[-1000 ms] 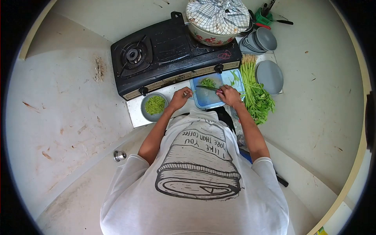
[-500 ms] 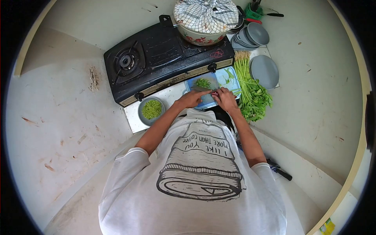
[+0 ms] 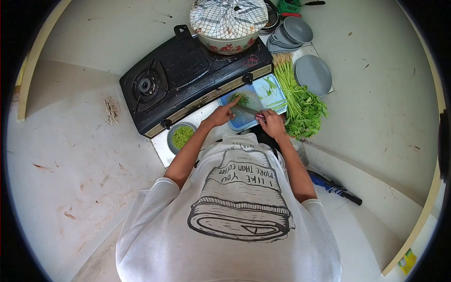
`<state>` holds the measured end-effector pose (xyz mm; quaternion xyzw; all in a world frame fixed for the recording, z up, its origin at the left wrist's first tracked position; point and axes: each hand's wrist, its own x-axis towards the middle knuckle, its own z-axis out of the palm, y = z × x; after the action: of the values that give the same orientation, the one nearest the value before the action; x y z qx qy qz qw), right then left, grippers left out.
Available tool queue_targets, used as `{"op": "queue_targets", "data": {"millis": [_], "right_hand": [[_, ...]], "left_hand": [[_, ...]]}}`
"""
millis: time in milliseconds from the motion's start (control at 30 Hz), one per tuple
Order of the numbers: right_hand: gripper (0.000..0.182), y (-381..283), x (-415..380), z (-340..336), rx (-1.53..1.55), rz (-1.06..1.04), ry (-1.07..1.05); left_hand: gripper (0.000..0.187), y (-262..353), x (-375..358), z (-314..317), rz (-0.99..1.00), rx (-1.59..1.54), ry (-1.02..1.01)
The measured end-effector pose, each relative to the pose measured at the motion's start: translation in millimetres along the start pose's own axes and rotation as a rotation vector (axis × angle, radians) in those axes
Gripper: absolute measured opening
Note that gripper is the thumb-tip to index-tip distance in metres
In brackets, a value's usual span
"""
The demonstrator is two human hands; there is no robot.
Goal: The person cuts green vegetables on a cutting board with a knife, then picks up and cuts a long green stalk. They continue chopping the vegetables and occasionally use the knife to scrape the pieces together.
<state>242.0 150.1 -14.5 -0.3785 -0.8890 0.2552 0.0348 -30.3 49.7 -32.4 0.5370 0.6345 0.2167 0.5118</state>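
A blue cutting board (image 3: pixel 244 123) lies at the counter's front edge, with a small heap of chopped greens (image 3: pixel 240 98) on it. My right hand (image 3: pixel 272 123) is closed round the red handle of a knife (image 3: pixel 246 110), whose blade points left across the board. At the blade's far end is my left hand (image 3: pixel 221 115), its index finger stretched out to the chopped greens. Some leaf pieces and stems (image 3: pixel 270 89) lie on the board's right part. Just right of the board is a big bunch of leafy greens (image 3: pixel 300 96).
A black gas stove (image 3: pixel 183 63) stands behind the board, bearing a cloth-covered pot (image 3: pixel 228 44). A bowl of chopped green bits (image 3: pixel 182 137) is at the left. Grey plates (image 3: pixel 313 75), stacked dishes (image 3: pixel 298 30) and a green basket (image 3: pixel 289 6) are at the right and back.
The view has shifted a little. My left hand has moved off the knife's side, its index finger now stretched to the chopped greens. The knife is turned and more of its blade shows.
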Motion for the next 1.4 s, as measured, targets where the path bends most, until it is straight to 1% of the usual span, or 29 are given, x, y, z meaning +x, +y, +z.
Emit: {"op": "queue_targets", "data": {"millis": [67,167,200,300,400,500,533,600,633,733,800,933,1000,1033,1100,1133,1233,1400], "right_hand": [[0.036,-1.3,-6.0,4.6,0.041,0.021,-0.038],[0.033,-9.0,-15.5,8.7,0.097,0.082,-0.119],[0.032,-13.3,-15.7,10.6,0.115,0.103,-0.149],[0.032,-20.9,-12.0,17.1,0.083,0.084,-0.2],[0.032,-20.3,-1.7,30.1,0.091,-0.003,-0.123],[0.032,-23.7,9.9,36.1,0.098,0.08,-0.09],[0.032,-24.3,11.9,35.9,0.094,0.086,-0.08],[0.033,-23.8,15.1,34.7,0.083,0.097,-0.059],[0.034,-22.9,14.9,34.1,0.13,0.103,-0.071],[0.038,-18.9,10.1,30.4,0.247,0.12,-0.091],[0.04,-15.6,1.0,25.9,0.293,0.128,-0.089],[0.042,-10.2,-17.3,19.2,0.284,0.134,-0.103],[0.042,-11.1,-26.1,19.4,0.246,0.106,-0.08],[0.042,-12.2,-29.0,18.9,0.262,0.128,-0.096],[0.043,-13.5,-33.2,20.5,0.3,0.173,-0.127],[0.043,-13.5,-33.9,23.8,0.306,0.158,-0.115],[0.042,-19.1,-35.8,24.2,0.254,0.169,-0.167],[0.041,-25.0,-34.4,33.6,0.155,0.094,-0.171]], "left_hand": [[0.091,-12.8,-11.3,-1.4,0.037,-0.128,0.096],[0.091,-23.4,-29.8,-8.3,-0.068,-0.176,0.208],[0.086,-31.5,-35.6,-9.0,-0.089,-0.236,0.238],[0.076,-44.7,-51.4,-5.6,-0.058,-0.338,0.365],[0.06,-42.6,-63.3,-1.0,-0.087,-0.268,0.431],[0.049,-44.7,-62.6,9.7,-0.059,-0.379,0.464],[0.037,-41.8,-61.3,13.2,-0.102,-0.39,0.474],[0.029,-37.4,-58.4,18.3,-0.084,-0.345,0.486],[0.025,-35.3,-56.1,21.2,-0.074,-0.324,0.492],[0.018,-33.3,-41.1,31.3,-0.024,-0.125,0.545],[0.016,-31.6,-30.4,38.3,0.017,-0.047,0.561],[0.015,-28.2,-16.2,51.3,0.087,0.118,0.61],[0.017,-26.7,-14.4,58.1,0.104,0.199,0.624],[0.019,-25.4,-15.0,60.9,0.111,0.241,0.63],[0.021,-22.9,-17.4,65.9,0.119,0.273,0.623],[0.023,-22.0,-18.7,67.1,0.123,0.289,0.617],[0.026,-21.9,-19.0,68.4,0.163,0.316,0.598],[0.029,-19.3,-20.0,69.4,0.154,0.34,0.576]]}}
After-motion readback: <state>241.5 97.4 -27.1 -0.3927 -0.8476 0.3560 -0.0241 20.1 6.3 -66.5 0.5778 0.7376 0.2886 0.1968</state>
